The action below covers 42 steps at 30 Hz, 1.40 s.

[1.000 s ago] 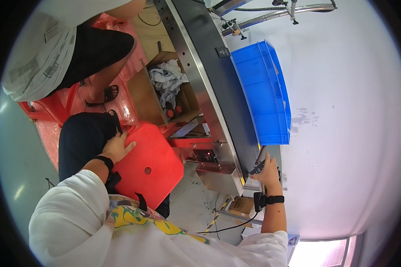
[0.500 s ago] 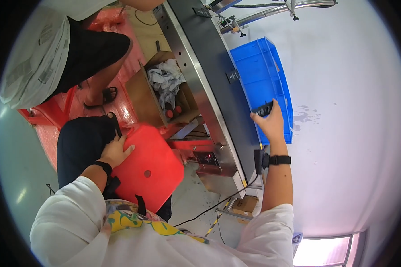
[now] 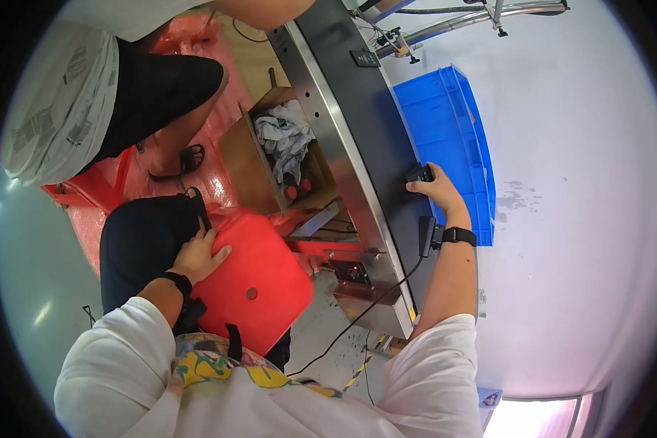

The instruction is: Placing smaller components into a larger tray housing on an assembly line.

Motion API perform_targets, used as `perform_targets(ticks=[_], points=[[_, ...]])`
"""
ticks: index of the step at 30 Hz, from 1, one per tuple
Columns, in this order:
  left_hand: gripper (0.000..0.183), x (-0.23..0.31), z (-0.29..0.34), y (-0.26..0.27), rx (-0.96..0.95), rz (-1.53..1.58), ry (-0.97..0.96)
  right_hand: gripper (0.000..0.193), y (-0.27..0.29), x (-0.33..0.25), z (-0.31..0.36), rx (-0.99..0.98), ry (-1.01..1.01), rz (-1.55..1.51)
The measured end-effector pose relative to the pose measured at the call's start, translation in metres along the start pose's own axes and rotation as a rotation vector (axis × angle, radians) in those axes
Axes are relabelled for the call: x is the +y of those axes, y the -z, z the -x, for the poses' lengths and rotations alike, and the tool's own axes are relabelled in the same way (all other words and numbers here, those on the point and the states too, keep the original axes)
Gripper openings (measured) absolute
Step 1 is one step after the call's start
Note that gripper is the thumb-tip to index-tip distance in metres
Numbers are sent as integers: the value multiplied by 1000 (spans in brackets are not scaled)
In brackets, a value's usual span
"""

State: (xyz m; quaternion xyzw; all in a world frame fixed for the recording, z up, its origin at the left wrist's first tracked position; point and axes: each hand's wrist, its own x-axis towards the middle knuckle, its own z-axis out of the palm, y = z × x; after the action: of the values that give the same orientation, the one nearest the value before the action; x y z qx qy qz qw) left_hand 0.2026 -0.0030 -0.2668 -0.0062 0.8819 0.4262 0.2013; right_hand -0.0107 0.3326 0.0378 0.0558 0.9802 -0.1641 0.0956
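My right hand [image 3: 443, 194] pinches a small flat black piece [image 3: 419, 174] with pale markings between thumb and fingers. It is at the wall-side edge of the black conveyor belt [image 3: 376, 109], beside the blue crate [image 3: 449, 139]. A similar black piece [image 3: 365, 58] lies farther up the belt. My left hand [image 3: 199, 257] lies with fingers stretched and thumb apart on the edge of a red plastic stool seat [image 3: 263, 255], beside my dark-trousered leg. It holds nothing that I can see.
An open cardboard box [image 3: 244, 164] with crumpled wrapping [image 3: 288, 135] stands left of the conveyor. A control box [image 3: 352, 271] with a lit red light sits under its near end. Another person's leg [image 3: 182, 135] is at upper left. A cable [image 3: 365, 310] runs from my right wrist.
My right hand has moved the black piece from over the blue crate to the belt's edge. The black pieces on the belt have travelled away from me, one out of view.
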Motion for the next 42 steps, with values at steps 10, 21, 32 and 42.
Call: perform_targets(ticks=[10, 21, 32, 42], points=[[60, 2, 3, -1, 41, 28, -1, 96, 3, 25, 35, 191, 37, 510], [62, -1, 2, -6, 58, -31, 2, 94, -3, -49, 18, 447, 368, 472], [61, -2, 2, -2, 46, 5, -17, 98, -9, -48, -28, 264, 223, 388], [59, -4, 1, -7, 71, -7, -16, 100, -4, -26, -6, -85, -76, 168]])
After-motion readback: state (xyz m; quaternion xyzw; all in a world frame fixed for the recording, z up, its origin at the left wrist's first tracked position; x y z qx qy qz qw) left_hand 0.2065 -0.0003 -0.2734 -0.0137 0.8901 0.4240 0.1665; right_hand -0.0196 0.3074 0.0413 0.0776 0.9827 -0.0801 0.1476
